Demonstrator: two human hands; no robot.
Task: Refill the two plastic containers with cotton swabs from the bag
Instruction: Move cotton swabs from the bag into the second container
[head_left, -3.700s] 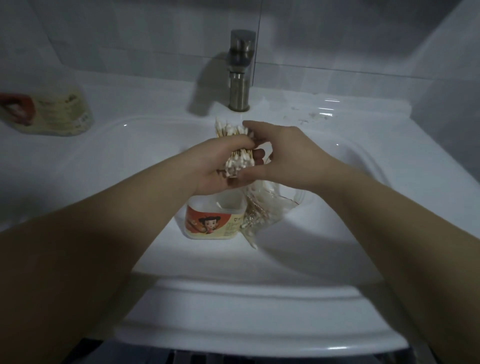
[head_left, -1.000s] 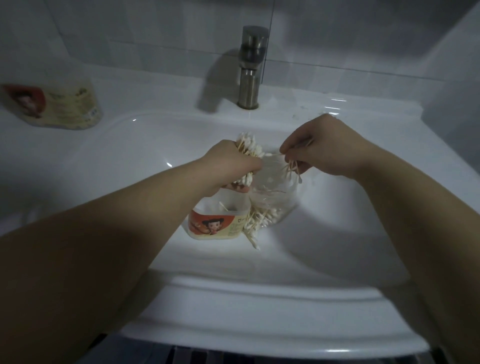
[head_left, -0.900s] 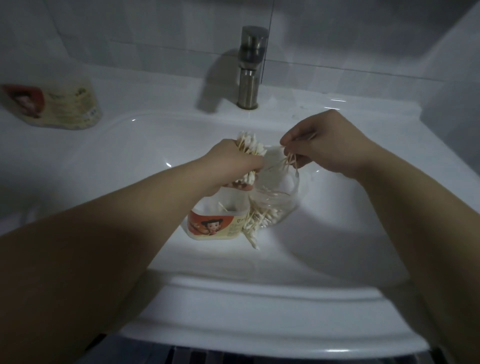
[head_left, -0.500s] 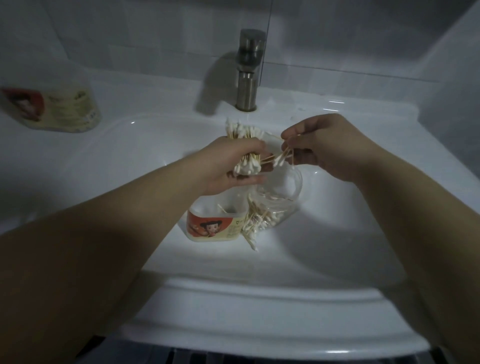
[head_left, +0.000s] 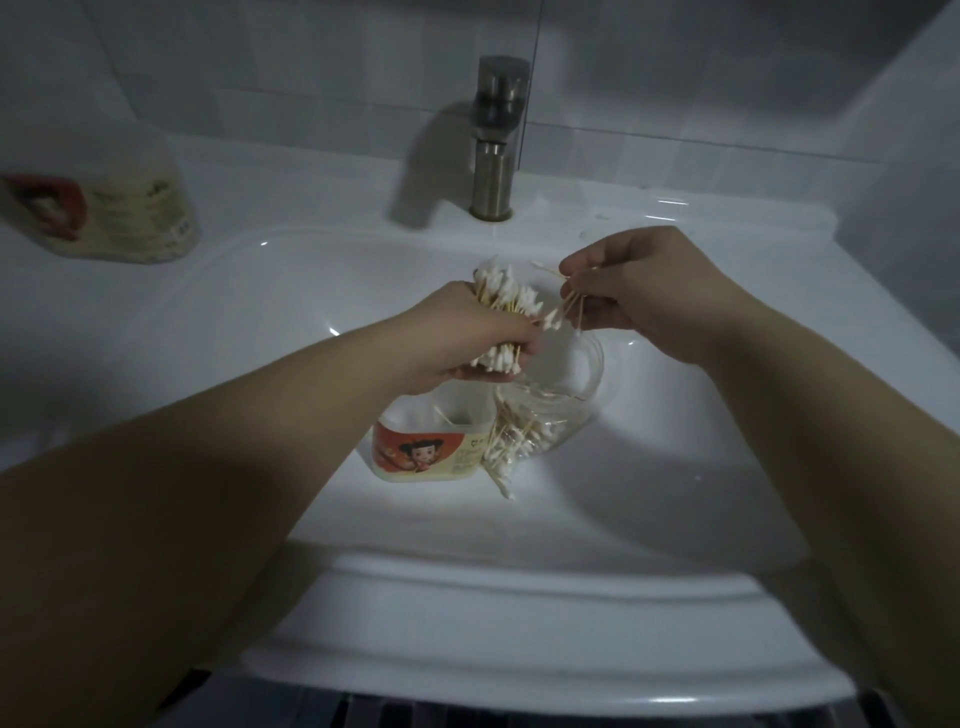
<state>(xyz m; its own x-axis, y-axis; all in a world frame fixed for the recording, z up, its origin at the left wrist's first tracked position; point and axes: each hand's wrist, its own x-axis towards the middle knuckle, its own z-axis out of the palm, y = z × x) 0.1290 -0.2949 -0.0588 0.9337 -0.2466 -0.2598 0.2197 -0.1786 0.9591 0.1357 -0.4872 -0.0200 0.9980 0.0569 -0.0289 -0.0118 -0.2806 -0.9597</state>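
Over the basin (head_left: 218, 332), I see the left hand (head_left: 467, 340) clenched round a thick bundle of cotton swabs (head_left: 506, 299); the right hand (head_left: 641, 291), just beside it, pinches a few loose swabs (head_left: 569, 307). Below stand an open labelled container (head_left: 431, 449) and, just beside it, the clear bag (head_left: 553, 415). Second labelled container (head_left: 109, 213): counter, far left.

Single head-worn, wide-angle view. It is stationed above the near rim of the white ceramic sink (head_left: 519, 649) and faces forward and steeply down into the basin. Range is close: both bare forearms enter from the lower corners and fill much of the frame, with the left hand (head_left: 467, 338) and right hand (head_left: 652, 291) near centre. The brushed metal tap (head_left: 496, 145) and pale tiled wall (head_left: 260, 62) occupy the top edge.
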